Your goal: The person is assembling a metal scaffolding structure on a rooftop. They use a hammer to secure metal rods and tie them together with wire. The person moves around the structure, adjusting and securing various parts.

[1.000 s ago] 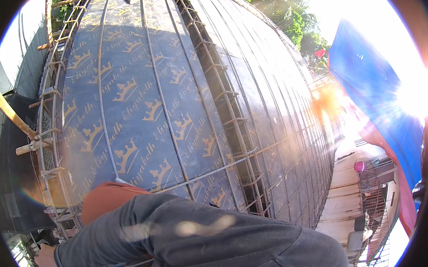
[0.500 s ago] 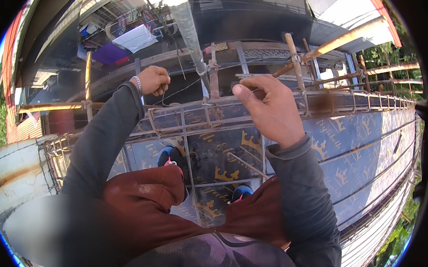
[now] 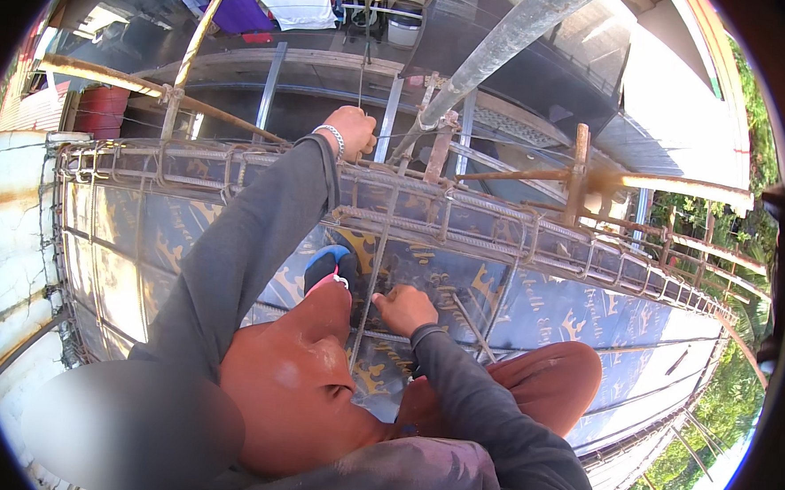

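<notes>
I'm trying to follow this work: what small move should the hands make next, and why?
Probably bring the right hand forward to join the left hand: the left is at the rebar cage, while the right is nearer the body, over the patterned panel.

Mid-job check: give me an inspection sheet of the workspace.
Surface: dark panels with gold crowns, partly sunlit.
Job's things: rebar cage along the panels' far edge.
Clutter: short rod on the panels, right of the right hand.
Hands: left hand curled at the cage; right curled near a bar; grips unclear.
Cables: thin upright line beyond left hand; cable or rod, cannot tell.
Surroundings: grey pole, greenery at right.
</notes>
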Motion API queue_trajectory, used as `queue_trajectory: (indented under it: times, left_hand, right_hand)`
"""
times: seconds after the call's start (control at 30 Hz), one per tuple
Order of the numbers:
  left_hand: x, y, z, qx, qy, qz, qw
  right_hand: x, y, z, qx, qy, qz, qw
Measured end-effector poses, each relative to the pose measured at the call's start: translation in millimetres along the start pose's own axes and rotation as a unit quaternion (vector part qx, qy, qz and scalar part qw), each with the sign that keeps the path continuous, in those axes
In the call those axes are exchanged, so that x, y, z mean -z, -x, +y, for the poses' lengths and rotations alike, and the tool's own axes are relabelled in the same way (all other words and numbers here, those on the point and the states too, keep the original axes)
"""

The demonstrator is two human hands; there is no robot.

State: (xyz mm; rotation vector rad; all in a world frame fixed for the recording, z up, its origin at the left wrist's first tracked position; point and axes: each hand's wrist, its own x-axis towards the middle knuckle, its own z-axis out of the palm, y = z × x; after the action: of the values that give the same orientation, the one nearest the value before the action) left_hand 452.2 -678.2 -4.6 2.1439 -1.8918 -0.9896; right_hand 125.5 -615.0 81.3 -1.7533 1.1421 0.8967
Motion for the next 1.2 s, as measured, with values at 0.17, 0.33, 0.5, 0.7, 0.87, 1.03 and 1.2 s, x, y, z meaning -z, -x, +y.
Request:
queue_trajectory:
  times: [0.17, 0.33, 0.5, 0.7, 0.87, 1.03, 1.2]
  left_hand:
    - [9.4, -30.1, 39.3, 0.06, -0.165, -0.111, 0.978]
    - [-4.4, -42.6, 42.5, 0.043, -0.214, -0.137, 0.966]
    - [-12.0, -65.9, 56.3, -0.068, -0.305, -0.262, 0.913]
    - [-58.8, -73.2, 12.7, -0.163, -0.281, -0.175, 0.93]
    - [-63.3, -74.3, 12.5, -0.168, -0.289, -0.167, 0.928]
    - [-65.2, -72.0, 10.2, -0.166, -0.264, -0.166, 0.935]
    - [-72.3, -63.4, -9.7, -0.162, -0.28, -0.102, 0.941]
  right_hand:
    - [-58.3, -22.7, 1.2, -0.041, -0.045, 0.019, 0.998]
    - [-73.0, -25.7, 1.9, -0.006, -0.129, 0.034, 0.991]
    - [-80.5, -29.4, 21.0, 0.01, -0.189, 0.042, 0.981]
    - [-77.5, -28.9, 13.6, 0.038, -0.196, 0.038, 0.979]
    - [-85.5, -34.0, 13.4, 0.016, -0.192, 0.058, 0.98]
    - [-83.8, -31.6, 4.7, 0.017, -0.181, 0.062, 0.981]
    - [-77.3, -38.2, 4.6, 0.038, -0.21, 0.017, 0.977]
